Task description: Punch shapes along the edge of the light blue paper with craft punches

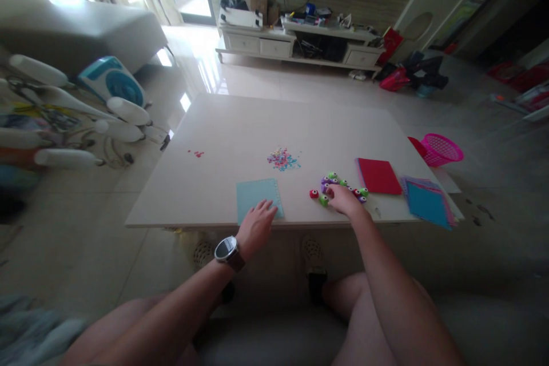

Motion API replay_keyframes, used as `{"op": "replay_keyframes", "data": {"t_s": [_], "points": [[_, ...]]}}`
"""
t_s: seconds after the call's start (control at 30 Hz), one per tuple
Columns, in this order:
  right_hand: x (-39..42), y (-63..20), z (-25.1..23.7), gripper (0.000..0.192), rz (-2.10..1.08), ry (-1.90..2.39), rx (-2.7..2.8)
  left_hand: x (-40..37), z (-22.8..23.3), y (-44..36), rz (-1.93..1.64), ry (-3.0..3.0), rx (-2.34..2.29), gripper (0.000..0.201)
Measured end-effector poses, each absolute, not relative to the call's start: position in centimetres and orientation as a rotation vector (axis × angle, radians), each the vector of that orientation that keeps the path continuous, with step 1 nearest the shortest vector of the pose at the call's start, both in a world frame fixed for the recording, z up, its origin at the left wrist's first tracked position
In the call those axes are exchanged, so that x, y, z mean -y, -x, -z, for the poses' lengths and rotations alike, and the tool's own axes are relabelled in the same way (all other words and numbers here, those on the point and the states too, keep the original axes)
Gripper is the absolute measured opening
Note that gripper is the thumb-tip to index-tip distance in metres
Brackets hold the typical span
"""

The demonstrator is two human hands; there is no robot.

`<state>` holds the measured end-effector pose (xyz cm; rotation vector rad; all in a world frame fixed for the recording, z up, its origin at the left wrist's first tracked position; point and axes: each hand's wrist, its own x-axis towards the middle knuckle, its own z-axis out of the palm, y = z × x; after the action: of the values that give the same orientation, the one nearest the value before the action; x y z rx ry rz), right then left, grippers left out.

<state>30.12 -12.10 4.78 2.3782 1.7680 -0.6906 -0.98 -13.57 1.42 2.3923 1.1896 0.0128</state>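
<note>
The left hand [256,223] lies flat, fingers spread, on the thin, floppy blue sheet [258,199], best lifted by an edge, while the right hand [344,199] curls loosely over small, hard, light punches [326,188].

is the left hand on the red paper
No, the left hand rests on the light blue sheet near the table's front edge, while the red paper lies apart beyond the right hand.
</note>
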Motion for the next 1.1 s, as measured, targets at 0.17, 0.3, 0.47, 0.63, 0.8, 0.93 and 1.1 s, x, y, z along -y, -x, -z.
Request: {"op": "replay_keyframes", "data": {"t_s": [0.17, 0.3, 0.47, 0.63, 0.8, 0.93, 1.1], "points": [[12.1, -29.7, -4.6, 0.028, 0.751, -2.334, -1.776, 13.8, -0.5, 1.5, -0.071, -2.396, -1.216, 0.057], [12.3, -28.7, -4.4, 0.018, 0.758, -2.284, -1.820, 13.3, 0.2, 1.7, -0.095, -2.422, -1.206, 0.051], [12.4, -26.5, -4.4, 0.015, 0.807, -2.182, -1.946, 12.7, -1.0, 0.8, -0.061, -2.419, -1.222, 0.037], [11.9, -24.3, -5.0, 0.011, 0.844, -2.034, -2.055, 12.7, -2.2, 0.4, -0.016, -2.376, -1.199, 0.025], [11.6, -22.9, -5.1, 0.018, 0.887, -1.997, -2.112, 12.7, -2.4, 0.3, -0.030, -2.326, -1.193, 0.019], [11.5, -22.3, -4.7, 0.012, 0.896, -1.974, -2.158, 12.7, -2.5, 0.0, -0.030, -2.304, -1.196, 0.016], [11.6, -22.2, -4.4, 0.007, 0.981, -1.967, -2.184, 12.7, -2.4, -0.3, 0.004, -2.314, -1.179, 0.025]]}}
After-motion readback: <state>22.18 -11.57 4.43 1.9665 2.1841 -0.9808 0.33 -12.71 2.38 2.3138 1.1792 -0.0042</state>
